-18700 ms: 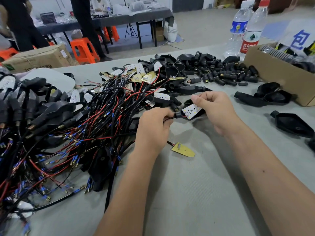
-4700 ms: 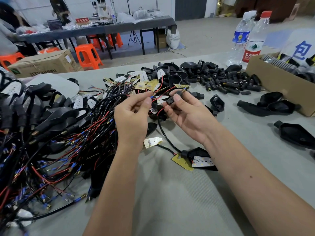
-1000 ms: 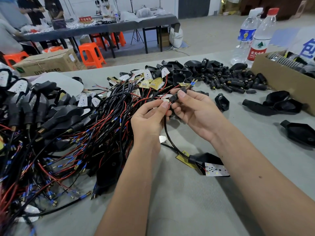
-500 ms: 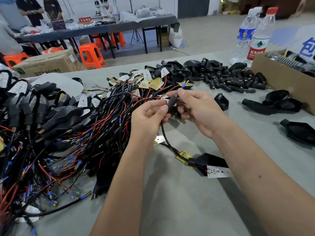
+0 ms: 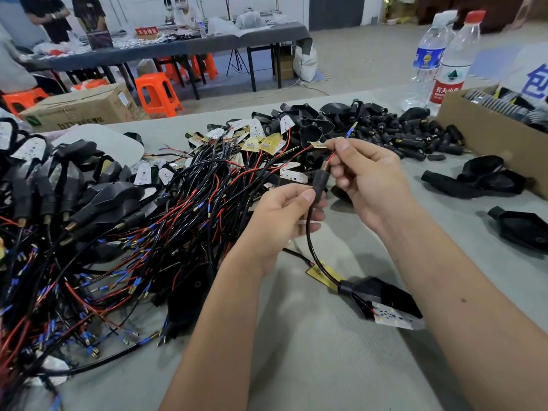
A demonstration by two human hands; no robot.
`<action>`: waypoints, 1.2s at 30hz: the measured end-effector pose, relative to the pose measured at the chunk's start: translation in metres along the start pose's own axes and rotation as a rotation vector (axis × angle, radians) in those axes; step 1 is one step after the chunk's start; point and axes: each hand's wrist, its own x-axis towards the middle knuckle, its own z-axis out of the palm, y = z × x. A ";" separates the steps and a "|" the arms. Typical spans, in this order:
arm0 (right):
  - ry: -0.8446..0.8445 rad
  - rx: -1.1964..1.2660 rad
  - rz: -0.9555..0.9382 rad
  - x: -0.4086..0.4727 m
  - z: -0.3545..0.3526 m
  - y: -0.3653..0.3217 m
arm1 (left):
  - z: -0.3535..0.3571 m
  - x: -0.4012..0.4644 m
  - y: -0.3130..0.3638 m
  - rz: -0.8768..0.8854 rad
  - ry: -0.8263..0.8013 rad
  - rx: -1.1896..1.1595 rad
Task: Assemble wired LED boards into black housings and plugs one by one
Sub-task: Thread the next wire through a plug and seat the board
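Hands threading wire ends through a plug

Fingers of the left hand [image 5: 284,215] pinch a small black cylindrical plug [image 5: 320,180] with a brass tip, held above the grey table [image 5: 296,366]. The right hand [image 5: 367,179] pinches the thin red and black wire ends [image 5: 333,155] poking out of the plug's top. A black cable [image 5: 311,250] drops from the plug to a black teardrop-shaped plastic housing [image 5: 382,293] lying near the right forearm, a white LED board [image 5: 397,318] sticking out of it. Left of the hands lies a tangled heap of red and black wired boards [image 5: 133,232]; behind it, loose black plugs [image 5: 415,137]
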 end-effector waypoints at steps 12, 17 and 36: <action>0.140 0.036 -0.028 -0.005 0.001 -0.007 | -0.004 0.009 -0.008 0.041 0.208 -0.102; 0.166 0.017 -0.055 -0.007 0.011 -0.003 | -0.004 0.008 -0.009 0.109 0.307 -0.002; 0.313 -0.057 -0.082 0.003 -0.016 -0.002 | -0.008 0.000 -0.002 -0.132 0.024 0.149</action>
